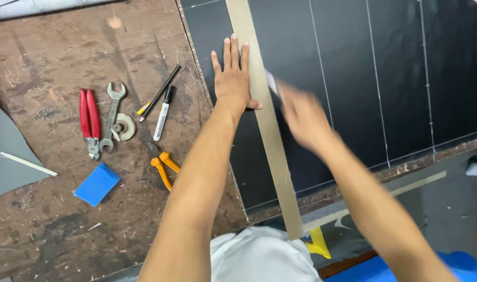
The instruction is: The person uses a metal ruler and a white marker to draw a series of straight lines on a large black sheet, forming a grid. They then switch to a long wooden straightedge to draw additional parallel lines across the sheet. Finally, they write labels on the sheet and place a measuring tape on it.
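We press our left hand [232, 78] flat, fingers spread, grasping nothing, pinning the long straightedge [263, 117] to the black sheet [353, 68] as a guide — our blurred right hand [303, 117] pinches a small pale marking tool [271, 83] against its edge.

Left hand [233, 78] flat on sheet [353, 62], just left of straightedge [264, 120]. Right hand [303, 117] right of it. Pliers [90, 122], wrench [112, 115], marker [163, 114] lying further left on workbench [39, 62].

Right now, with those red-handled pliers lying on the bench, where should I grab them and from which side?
Take the red-handled pliers by the two red handles, coming from above at the far end. The handles lie side by side pointing away from you, with bare bench beyond, while the metal jaws at the near end sit against the wrench.
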The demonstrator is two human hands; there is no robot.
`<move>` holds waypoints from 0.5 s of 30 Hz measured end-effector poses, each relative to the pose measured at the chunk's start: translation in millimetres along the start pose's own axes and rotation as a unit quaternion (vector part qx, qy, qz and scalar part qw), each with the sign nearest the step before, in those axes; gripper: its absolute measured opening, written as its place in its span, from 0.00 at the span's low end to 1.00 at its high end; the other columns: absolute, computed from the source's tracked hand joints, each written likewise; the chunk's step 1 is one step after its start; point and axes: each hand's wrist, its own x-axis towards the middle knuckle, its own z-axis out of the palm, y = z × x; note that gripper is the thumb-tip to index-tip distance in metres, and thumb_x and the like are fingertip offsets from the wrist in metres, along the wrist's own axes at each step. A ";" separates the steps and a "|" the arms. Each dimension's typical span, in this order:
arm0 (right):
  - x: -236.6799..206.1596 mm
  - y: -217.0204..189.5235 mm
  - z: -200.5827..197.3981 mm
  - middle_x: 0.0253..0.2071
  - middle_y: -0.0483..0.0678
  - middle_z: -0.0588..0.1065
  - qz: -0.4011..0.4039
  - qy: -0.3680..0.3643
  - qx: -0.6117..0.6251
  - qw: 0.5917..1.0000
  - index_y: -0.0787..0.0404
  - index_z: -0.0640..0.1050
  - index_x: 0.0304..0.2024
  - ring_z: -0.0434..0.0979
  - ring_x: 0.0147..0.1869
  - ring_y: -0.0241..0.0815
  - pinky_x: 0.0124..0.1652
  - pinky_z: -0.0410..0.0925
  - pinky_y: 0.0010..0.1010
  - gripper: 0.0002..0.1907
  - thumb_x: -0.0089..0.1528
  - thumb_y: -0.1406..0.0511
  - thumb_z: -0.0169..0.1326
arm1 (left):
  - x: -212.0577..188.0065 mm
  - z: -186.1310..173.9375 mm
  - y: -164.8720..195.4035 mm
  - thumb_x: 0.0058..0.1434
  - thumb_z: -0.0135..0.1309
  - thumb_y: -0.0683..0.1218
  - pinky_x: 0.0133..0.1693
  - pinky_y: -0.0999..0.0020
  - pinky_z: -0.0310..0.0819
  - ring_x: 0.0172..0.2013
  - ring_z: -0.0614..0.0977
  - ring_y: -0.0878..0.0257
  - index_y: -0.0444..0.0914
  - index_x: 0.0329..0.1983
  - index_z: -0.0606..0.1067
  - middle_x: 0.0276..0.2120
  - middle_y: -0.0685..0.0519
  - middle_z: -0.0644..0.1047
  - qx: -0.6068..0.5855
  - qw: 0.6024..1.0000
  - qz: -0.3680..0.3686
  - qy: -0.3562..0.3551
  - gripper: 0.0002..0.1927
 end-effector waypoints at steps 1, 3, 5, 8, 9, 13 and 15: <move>-50.8 -1.7 -1.6 0.47 0.66 0.76 -0.058 0.007 0.024 0.998 0.61 0.70 0.67 0.77 0.49 0.67 0.45 0.71 0.47 0.29 0.62 0.73 0.47 | -1.1 4.9 -0.8 0.31 0.72 0.74 0.71 0.36 0.31 0.76 0.33 0.42 0.34 0.79 0.35 0.77 0.34 0.33 -0.006 1.000 0.002 0.011 0.85; -153.1 -6.1 2.3 0.41 0.63 0.79 0.166 -0.110 -0.032 0.979 0.53 0.72 0.65 0.79 0.38 0.61 0.39 0.72 0.44 0.28 0.62 0.72 0.48 | -8.1 18.9 -2.5 0.31 0.73 0.73 0.72 0.36 0.31 0.76 0.33 0.43 0.34 0.80 0.36 0.77 0.34 0.34 -0.014 1.000 0.006 0.015 0.85; -245.0 -10.4 9.3 0.42 0.56 0.81 0.269 -0.225 -0.087 0.933 0.50 0.72 0.64 0.83 0.38 0.49 0.41 0.76 0.42 0.26 0.63 0.69 0.49 | -1.4 23.8 -5.2 0.30 0.72 0.74 0.72 0.36 0.31 0.76 0.34 0.43 0.34 0.79 0.36 0.77 0.35 0.35 -0.017 0.999 0.011 0.044 0.85; -346.3 -1.0 16.3 0.42 0.55 0.83 0.463 -0.239 0.011 0.853 0.44 0.72 0.68 0.84 0.39 0.46 0.48 0.76 0.35 0.30 0.64 0.72 0.45 | 3.8 29.2 -10.7 0.26 0.71 0.75 0.71 0.37 0.30 0.76 0.35 0.44 0.34 0.79 0.38 0.77 0.35 0.36 -0.032 0.998 0.028 0.044 0.87; -368.0 5.9 22.3 0.41 0.59 0.81 0.492 -0.177 0.067 0.850 0.48 0.73 0.68 0.81 0.40 0.48 0.47 0.75 0.35 0.29 0.65 0.72 0.45 | 2.3 31.7 -13.5 0.26 0.71 0.75 0.72 0.37 0.29 0.77 0.35 0.43 0.34 0.79 0.39 0.77 0.34 0.37 -0.044 0.997 0.037 0.057 0.86; -382.6 47.7 67.7 0.47 0.49 0.81 0.476 0.101 0.239 0.840 0.61 0.80 0.57 0.79 0.51 0.38 0.51 0.70 0.28 0.18 0.68 0.69 0.45 | -10.0 39.0 -6.7 0.29 0.70 0.75 0.71 0.34 0.28 0.77 0.36 0.43 0.33 0.79 0.42 0.77 0.34 0.38 -0.087 0.990 0.058 0.099 0.83; -365.9 57.5 84.2 0.46 0.47 0.82 0.457 0.134 0.276 0.835 0.63 0.81 0.53 0.80 0.51 0.38 0.50 0.71 0.28 0.16 0.66 0.68 0.48 | -28.6 47.1 7.1 0.31 0.69 0.75 0.70 0.32 0.26 0.76 0.35 0.41 0.31 0.79 0.42 0.76 0.33 0.38 -0.095 0.988 0.064 0.103 0.82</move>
